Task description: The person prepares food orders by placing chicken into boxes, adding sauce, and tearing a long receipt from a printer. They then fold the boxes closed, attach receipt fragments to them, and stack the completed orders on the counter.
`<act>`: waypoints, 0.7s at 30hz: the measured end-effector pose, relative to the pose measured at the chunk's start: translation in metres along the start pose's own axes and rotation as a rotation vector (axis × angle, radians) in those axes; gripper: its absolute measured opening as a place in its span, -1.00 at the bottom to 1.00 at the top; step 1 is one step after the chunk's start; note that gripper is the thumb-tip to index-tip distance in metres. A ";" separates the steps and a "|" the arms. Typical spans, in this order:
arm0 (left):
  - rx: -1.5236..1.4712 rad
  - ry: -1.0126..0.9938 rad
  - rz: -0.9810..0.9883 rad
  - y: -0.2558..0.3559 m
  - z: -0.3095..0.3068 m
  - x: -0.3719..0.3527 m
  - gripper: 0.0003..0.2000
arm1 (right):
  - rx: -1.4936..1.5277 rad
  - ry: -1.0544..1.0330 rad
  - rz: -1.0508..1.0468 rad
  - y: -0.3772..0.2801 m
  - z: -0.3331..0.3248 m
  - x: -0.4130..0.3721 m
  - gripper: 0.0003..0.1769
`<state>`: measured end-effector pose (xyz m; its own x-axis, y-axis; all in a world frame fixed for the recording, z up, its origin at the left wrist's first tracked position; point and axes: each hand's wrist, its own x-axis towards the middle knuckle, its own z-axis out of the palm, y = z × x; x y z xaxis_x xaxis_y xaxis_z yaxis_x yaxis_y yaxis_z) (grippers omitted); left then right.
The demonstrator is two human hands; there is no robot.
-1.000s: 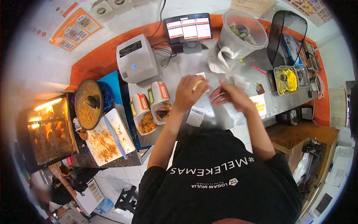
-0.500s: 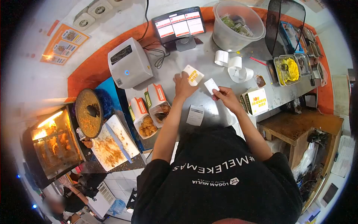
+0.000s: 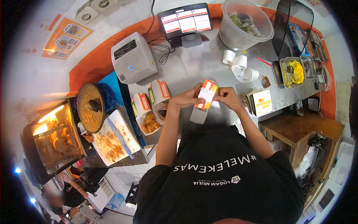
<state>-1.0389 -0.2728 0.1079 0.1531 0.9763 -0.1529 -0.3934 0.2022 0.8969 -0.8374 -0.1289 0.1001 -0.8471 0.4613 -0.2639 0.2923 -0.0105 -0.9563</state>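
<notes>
My left hand [image 3: 186,98] grips a small folded food box [image 3: 210,85] in orange, white and yellow, its thumb on the front. A white printed label [image 3: 206,93] lies against the box face. From the other side, my right hand [image 3: 228,99] pinches the box near the label's edge; its exact fingertip contact is partly hidden. Below the box, a paper receipt [image 3: 198,116] lies on the steel counter. Left of my left hand stand two open food boxes: the nearer one [image 3: 141,105] holds fried chicken [image 3: 150,123], the other [image 3: 159,90] has darker food, partly hidden by my arm.
A label printer [image 3: 134,59] and a tablet [image 3: 185,22] stand at the back. Curled label strip [image 3: 240,67], a big plastic tub [image 3: 244,28] and more folded boxes [image 3: 262,102] are rightward. A knife [image 3: 121,138] lies on a cutting board [image 3: 108,147] at left; a person works beyond.
My left hand has drawn the box down toward me and turned it to its orange side. My right hand's white label is now against the box. The view has shifted slightly.
</notes>
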 end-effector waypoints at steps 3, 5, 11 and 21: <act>-0.498 0.012 -0.266 0.004 0.008 0.001 -0.27 | 0.047 0.044 0.055 -0.001 -0.013 -0.007 -0.67; 0.297 0.254 -0.273 -0.006 0.010 0.024 -0.28 | 0.117 0.116 0.107 -0.003 -0.019 -0.009 -0.78; 1.374 0.947 0.161 -0.013 0.039 -0.008 -0.42 | -0.455 0.434 -0.048 -0.031 0.008 0.004 -0.89; 1.308 1.145 -0.690 -0.005 -0.049 -0.124 -0.77 | -0.646 -0.429 0.425 -0.058 0.187 0.137 -0.22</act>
<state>-1.1002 -0.3913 0.1017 -0.8607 0.4424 -0.2521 0.4048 0.8948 0.1884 -1.0539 -0.2313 0.0962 -0.6657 0.1579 -0.7293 0.7037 0.4578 -0.5433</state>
